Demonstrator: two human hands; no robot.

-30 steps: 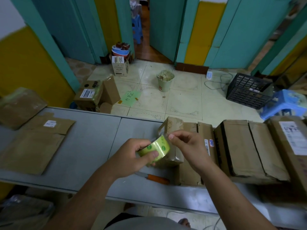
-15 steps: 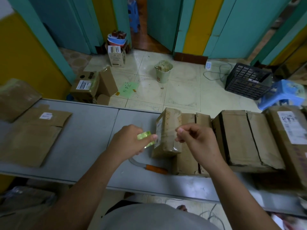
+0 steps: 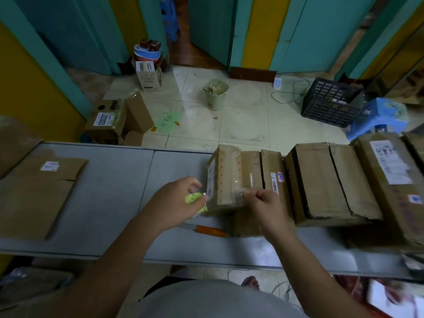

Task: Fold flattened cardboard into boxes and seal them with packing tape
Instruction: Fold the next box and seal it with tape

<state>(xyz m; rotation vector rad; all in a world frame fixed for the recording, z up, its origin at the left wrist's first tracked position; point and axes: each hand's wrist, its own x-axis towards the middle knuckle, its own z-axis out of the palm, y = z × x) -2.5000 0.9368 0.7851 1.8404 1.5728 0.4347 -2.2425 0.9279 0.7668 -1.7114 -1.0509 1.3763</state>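
the box (image 3: 226, 175) stands on end a little right of centre, set against the first of a row of bigger boxes (image 3: 321, 180) that runs off toward 3 o'clock. whether it rests on the counter (image 3: 119, 180) or on that neighbour i cannot tell.

the left hand (image 3: 174, 203) sits at 9 o'clock of the box, fingers curled round a green roll (image 3: 193, 199) that touches the box's left edge. the right hand (image 3: 267, 207), at about 4 o'clock of the box, pinches something small between thumb and forefinger against the near face. by the glare there, it looks like the free end of a clear strip (image 3: 231, 197) drawn across from the roll.

the box looks small and light, with stiff walls and softer, worn corners. i judge it will slide or tip if the strip is pulled hard, so it wants a palm pressing it down, or the neighbour as a backstop. the strip is thin and sticky and will cling to itself if slack. it is best held at its very tip and kept taut, with the roll gripped across its width so it can turn.

an orange-handled knife (image 3: 210, 230) lies at 6 o'clock of the box, near for the cut. flat cardboard (image 3: 41, 193) waits at 9 o'clock, well apart from the hands.
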